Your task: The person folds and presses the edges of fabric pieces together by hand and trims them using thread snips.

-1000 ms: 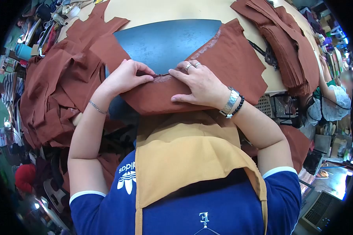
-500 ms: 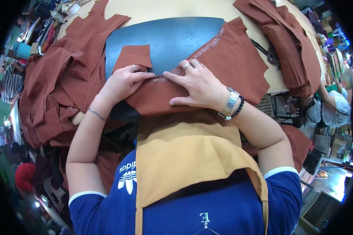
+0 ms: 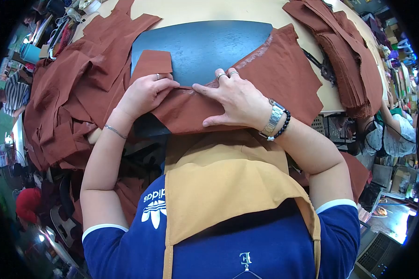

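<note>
A large rust-brown fabric piece (image 3: 274, 79) lies over a dark smooth board (image 3: 209, 51), with pale marks along its curved edge. My left hand (image 3: 150, 95) pinches this piece's edge between thumb and fingers, beside a smaller rust-brown fabric piece (image 3: 153, 63) that reaches onto the board. How the two pieces meet is hidden under my left fingers. My right hand (image 3: 239, 100) rests flat on the large piece, its thumb and fingers spread, index fingertip at the same edge.
More rust-brown fabric pieces (image 3: 79, 93) are heaped at the left. A layered stack of cut fabric (image 3: 354, 65) lies at the right of the pale table (image 3: 191, 10). Other people sit beyond both sides, one in a striped top (image 3: 17, 93).
My left hand and the small fabric piece have shifted slightly left and away from me, widening the gap to my right index finger. My right hand stays nearly in place.
</note>
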`<state>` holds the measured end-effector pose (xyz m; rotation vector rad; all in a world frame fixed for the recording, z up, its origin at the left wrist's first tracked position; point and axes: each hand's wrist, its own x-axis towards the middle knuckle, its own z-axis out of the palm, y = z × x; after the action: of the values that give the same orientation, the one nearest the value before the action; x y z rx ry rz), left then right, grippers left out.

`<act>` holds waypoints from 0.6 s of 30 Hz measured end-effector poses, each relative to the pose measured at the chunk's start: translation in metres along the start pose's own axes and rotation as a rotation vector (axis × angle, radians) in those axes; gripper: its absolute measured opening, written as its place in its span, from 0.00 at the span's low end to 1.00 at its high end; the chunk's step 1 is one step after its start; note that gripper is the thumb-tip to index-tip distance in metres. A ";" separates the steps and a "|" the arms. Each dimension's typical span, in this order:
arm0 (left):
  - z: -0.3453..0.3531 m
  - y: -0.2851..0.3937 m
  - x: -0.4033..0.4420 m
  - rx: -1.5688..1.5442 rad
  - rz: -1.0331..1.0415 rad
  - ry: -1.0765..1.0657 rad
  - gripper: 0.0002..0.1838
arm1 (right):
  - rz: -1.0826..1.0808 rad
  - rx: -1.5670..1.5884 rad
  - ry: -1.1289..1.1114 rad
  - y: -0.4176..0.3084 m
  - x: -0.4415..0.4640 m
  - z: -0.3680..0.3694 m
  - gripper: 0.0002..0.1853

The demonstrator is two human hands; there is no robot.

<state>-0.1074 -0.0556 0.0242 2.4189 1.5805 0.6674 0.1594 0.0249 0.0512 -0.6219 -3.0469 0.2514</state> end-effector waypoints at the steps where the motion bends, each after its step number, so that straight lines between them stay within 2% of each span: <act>1: 0.001 -0.001 -0.001 -0.007 -0.007 0.002 0.09 | -0.001 0.003 -0.001 0.000 0.001 -0.001 0.45; 4: 0.001 -0.002 -0.004 0.047 -0.024 -0.019 0.09 | 0.002 0.019 -0.032 -0.001 0.004 -0.004 0.45; 7: 0.003 0.001 -0.004 0.136 0.066 0.057 0.11 | -0.009 -0.013 -0.010 -0.001 0.007 0.000 0.46; 10: 0.005 -0.003 -0.011 0.208 0.005 -0.023 0.15 | -0.002 -0.007 -0.088 -0.008 0.013 -0.011 0.45; 16: 0.009 0.000 -0.016 0.290 -0.053 -0.012 0.16 | 0.025 0.014 -0.197 -0.014 0.020 -0.020 0.45; 18: 0.010 0.003 -0.016 0.286 -0.095 -0.011 0.16 | -0.041 0.032 -0.063 0.002 0.006 -0.008 0.45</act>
<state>-0.1055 -0.0708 0.0122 2.5126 1.8866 0.4368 0.1545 0.0301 0.0584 -0.5599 -3.1054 0.3236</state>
